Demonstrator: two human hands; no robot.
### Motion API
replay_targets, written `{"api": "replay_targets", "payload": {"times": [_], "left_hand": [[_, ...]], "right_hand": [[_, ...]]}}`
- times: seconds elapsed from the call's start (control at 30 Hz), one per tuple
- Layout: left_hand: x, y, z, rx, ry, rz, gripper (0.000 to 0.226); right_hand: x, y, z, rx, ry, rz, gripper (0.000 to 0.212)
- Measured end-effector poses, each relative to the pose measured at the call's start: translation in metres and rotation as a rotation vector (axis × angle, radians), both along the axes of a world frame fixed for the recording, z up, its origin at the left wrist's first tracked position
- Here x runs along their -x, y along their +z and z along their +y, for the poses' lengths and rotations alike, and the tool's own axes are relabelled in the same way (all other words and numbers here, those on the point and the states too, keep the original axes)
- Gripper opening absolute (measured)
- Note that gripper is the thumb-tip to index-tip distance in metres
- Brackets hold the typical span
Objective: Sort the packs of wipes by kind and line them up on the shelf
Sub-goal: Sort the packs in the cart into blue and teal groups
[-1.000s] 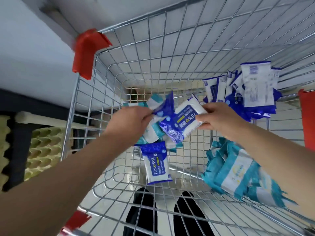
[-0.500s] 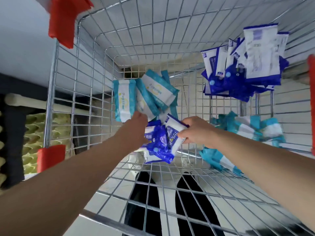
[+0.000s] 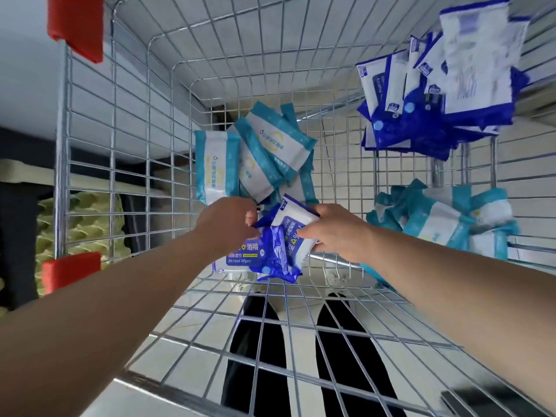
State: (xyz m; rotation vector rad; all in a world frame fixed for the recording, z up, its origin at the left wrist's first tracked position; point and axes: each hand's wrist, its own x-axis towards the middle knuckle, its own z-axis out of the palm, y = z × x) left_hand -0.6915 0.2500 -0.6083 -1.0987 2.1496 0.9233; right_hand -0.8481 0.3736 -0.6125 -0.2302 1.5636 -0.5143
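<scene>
Both arms reach down into a wire cart (image 3: pixel 126 164). My right hand (image 3: pixel 337 233) grips a dark-blue alcohol wipes pack (image 3: pixel 293 224) at the cart's bottom. My left hand (image 3: pixel 224 224) pinches another dark-blue pack (image 3: pixel 272 257) that lies over a third one (image 3: pixel 237 260) with its label showing. Just behind my hands lies a loose pile of teal-and-white wipes packs (image 3: pixel 255 158). On the wire shelf at the right, dark-blue packs (image 3: pixel 436 94) stand bunched on the upper level and teal packs (image 3: pixel 445 221) lie on the lower level.
Red plastic corner caps (image 3: pixel 75 28) mark the cart's left rim. Beyond the left wall are a pale wall and yellow-green foam (image 3: pixel 78 230). My dark trouser legs (image 3: pixel 258 341) show through the cart's floor over light tiles.
The view has closed in on the cart's bottom. Both hands have stayed on the dark-blue packs, drawing them slightly together; the teal pile and the shelf groups have not moved.
</scene>
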Motion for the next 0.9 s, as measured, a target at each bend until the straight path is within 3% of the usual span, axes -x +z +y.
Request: {"api": "replay_targets", "payload": {"times": [0.13,0.27,0.33,0.47,0.53,0.67,0.8,0.9], "left_hand": [[0.008,0.012,-0.011,-0.052,0.059,0.099,0.022],[0.020,0.029,-0.011,-0.206,0.064,0.009,0.020],[0.017,0.029,-0.006,-0.247,0.006,-0.039,0.037],[0.010,0.021,-0.001,-0.335,-0.011,-0.077,0.107],[0.006,0.014,0.002,-0.276,-0.077,-0.131,0.113],[-0.002,0.003,0.009,-0.241,-0.076,-0.135,0.090],[0.004,0.005,0.004,-0.234,0.027,0.012,0.034],[0.019,0.022,-0.004,-0.240,0.117,0.111,0.022]], "right_hand": [[0.014,0.016,0.001,-0.004,-0.035,-0.074,0.024],[0.032,0.029,-0.003,0.025,-0.058,-0.059,0.030],[0.034,0.029,-0.004,0.022,0.018,0.032,0.029],[0.027,0.019,-0.003,0.032,0.106,0.115,0.019],[0.019,0.011,0.000,0.031,0.140,0.139,0.020],[0.009,0.003,0.004,0.049,0.181,0.208,0.019],[0.020,0.010,0.003,0.025,0.093,0.222,0.019],[0.045,0.032,0.004,0.058,0.035,0.227,0.012]]}}
